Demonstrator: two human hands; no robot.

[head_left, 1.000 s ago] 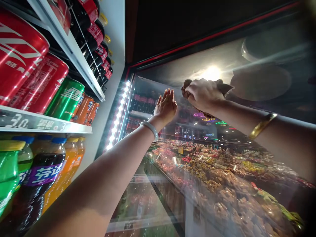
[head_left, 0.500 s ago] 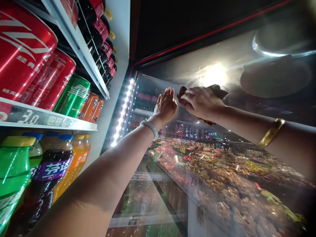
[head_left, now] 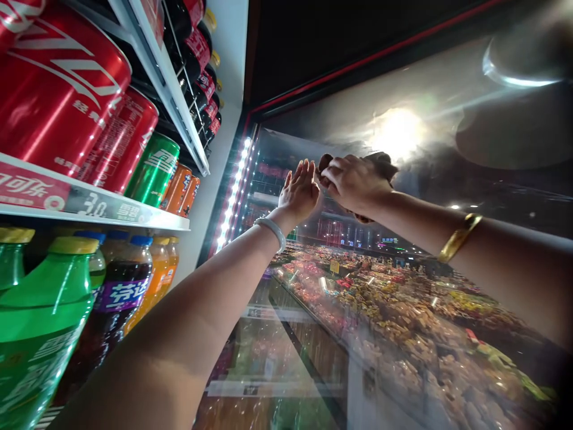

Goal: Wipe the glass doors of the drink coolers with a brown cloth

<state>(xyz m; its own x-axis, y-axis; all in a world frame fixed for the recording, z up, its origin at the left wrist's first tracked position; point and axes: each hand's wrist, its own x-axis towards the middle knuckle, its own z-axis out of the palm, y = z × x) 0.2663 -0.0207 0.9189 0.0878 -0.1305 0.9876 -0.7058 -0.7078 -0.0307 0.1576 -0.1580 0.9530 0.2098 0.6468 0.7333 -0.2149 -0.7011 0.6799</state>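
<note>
In the head view, the right hand (head_left: 353, 182) had its grip clamped on a brown cloth (head_left: 384, 162), fingers curled over the near part of it and the rest bunched beneath the palm. The brown cloth was dark, soft and crumpled, with thick folds showing beyond the fingertips, a rumpled flap sticking out behind the knuckles and a small bit hanging below the hand. It lay high up against the glass door (head_left: 322, 128), just below and to the left of a bright glare (head_left: 398, 134). The left hand (head_left: 298, 192) was raised just beside it, its grip unclenched, with the fingers straight and close together and the palm toward the glass; how firmly it pressed could not be told. A pale bangle (head_left: 276, 227) circled the left wrist and a gold bangle (head_left: 461, 237) the right forearm. The glass looked hazy low down, with colourful heaped goods (head_left: 403, 334) showing in it and a row of white lights (head_left: 233, 194) near its left edge. Farther left, a white shelf (head_left: 107, 206) bore red cans (head_left: 58, 89), a green can (head_left: 154, 167) and orange cans (head_left: 178, 188), with a green bottle (head_left: 42, 334) among the drinks below.
</note>
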